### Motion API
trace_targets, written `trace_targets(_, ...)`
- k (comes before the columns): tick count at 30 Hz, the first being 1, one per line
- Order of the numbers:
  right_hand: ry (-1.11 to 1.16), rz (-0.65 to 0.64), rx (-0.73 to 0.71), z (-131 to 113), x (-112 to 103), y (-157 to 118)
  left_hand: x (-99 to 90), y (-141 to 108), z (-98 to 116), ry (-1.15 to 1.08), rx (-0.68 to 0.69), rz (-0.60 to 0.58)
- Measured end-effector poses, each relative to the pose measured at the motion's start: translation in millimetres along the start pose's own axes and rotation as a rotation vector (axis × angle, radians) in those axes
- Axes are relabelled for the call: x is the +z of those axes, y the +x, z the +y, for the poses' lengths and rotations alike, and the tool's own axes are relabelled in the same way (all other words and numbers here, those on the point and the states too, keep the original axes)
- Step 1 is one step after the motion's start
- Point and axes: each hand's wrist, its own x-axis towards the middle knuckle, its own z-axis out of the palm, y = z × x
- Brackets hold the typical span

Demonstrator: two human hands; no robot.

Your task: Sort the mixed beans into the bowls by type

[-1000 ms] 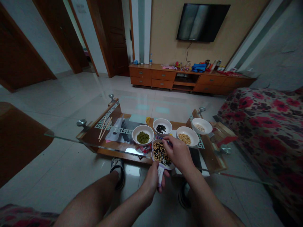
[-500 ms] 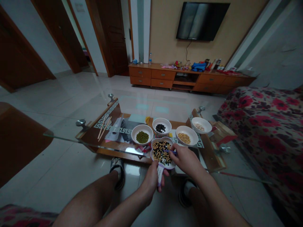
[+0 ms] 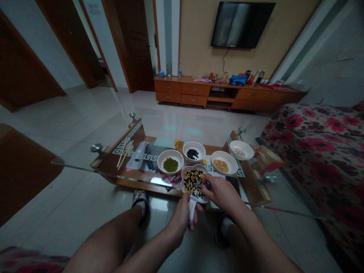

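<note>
My left hand [image 3: 184, 212] is closed round the pale handle of a scalloped white dish [image 3: 182, 183]. The dish holds a mix of black, yellow and a few green beans, plus some white pieces. Over the dish's right side, my right hand [image 3: 218, 189] pinches a thin purple tool [image 3: 199, 184], its tip among the beans; its exact kind is too small to make out. Beyond the dish stand white bowls: one with green beans [image 3: 171, 165], one with black beans [image 3: 192, 154], one with yellow beans [image 3: 221, 165], and one with pale pieces [image 3: 239, 152].
Everything stands on a glass-topped coffee table [image 3: 159, 127] with metal knobs at its corners. Wooden chopsticks [image 3: 125, 154] lie at the left, near papers. A floral sofa [image 3: 313, 151] is at the right. A low TV cabinet [image 3: 196, 91] with clutter stands across the room.
My right hand and the purple tool have shifted slightly down and left over the beans. My left hand keeps its hold on the handle.
</note>
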Motion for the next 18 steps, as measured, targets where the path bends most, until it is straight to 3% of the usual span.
trace_targets(18,-0.015,-0.044,-0.017,0.7,1.1,1.2,0.9,-1.4,3.4,0.004,-0.035,0.006)
